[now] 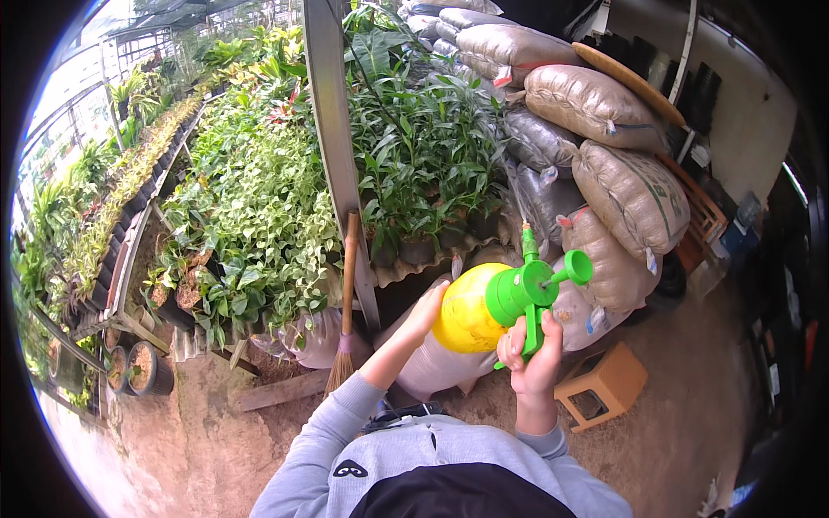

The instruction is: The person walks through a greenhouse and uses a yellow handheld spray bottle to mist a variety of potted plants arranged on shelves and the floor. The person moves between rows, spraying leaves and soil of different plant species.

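Note:
A pressure sprayer with a yellow tank point(471, 307) and a green pump head point(526, 291) is held up in front of my chest. My right hand point(536, 355) is wrapped around its green handle. Against the far side of the yellow tank rests my left hand point(431, 308), supporting it; its fingertips are hidden behind the tank. The green nozzle point(530, 243), with a brass-coloured tip, points away from me towards the plants and sacks. A round green pump knob point(578, 267) sticks out to the right.
Potted leafy plants point(427, 149) crowd benches ahead and left, beside a metal post point(330, 129). A broom point(348, 285) leans there. Stacked filled sacks point(628, 194) rise at the right, above an orange plastic stool point(612, 385). Black pots point(150, 368) stand on the floor at left.

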A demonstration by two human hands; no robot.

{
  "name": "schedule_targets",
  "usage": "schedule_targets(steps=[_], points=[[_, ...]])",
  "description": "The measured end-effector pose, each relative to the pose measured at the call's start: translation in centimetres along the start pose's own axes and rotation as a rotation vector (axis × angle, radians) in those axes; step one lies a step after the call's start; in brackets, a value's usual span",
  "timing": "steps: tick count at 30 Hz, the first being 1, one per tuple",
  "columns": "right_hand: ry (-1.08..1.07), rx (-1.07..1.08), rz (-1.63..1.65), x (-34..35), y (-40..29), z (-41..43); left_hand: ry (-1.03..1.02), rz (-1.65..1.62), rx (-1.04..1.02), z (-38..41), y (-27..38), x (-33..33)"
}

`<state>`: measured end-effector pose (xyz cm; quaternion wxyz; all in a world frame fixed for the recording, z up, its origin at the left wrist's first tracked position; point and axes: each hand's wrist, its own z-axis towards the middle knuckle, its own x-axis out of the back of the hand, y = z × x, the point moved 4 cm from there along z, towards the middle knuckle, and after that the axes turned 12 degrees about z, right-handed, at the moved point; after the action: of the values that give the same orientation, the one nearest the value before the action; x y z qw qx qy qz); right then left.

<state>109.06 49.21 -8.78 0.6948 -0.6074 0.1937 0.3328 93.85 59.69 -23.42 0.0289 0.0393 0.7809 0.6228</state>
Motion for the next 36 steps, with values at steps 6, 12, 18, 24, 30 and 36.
schedule_targets(steps=[6, 12, 18, 24, 30, 36], points=[[0.099, -0.104, 0.017, 2.9, 1.4, -0.4, -0.094, -0.016, 0.187, -0.2, -5.2, -2.2], [0.173, -0.121, -0.069, 3.2, 1.8, -0.6, -0.065, -0.039, 0.241, -1.9, -4.2, -3.2], [0.069, 0.013, -0.109, 1.3, 0.3, -1.7, -0.068, -0.046, 0.005, 0.2, -3.1, -2.4], [0.098, 0.031, -0.116, 1.7, 0.2, -2.6, -0.043, -0.069, 0.033, -1.0, -2.1, -3.3], [0.201, 0.007, -0.120, 3.1, 1.0, -3.2, -0.119, 0.017, 0.187, -1.9, -4.6, -4.4], [0.284, -0.109, -0.163, 5.1, 3.0, -3.7, -0.299, 0.030, 0.400, -2.0, -9.5, -5.1]])
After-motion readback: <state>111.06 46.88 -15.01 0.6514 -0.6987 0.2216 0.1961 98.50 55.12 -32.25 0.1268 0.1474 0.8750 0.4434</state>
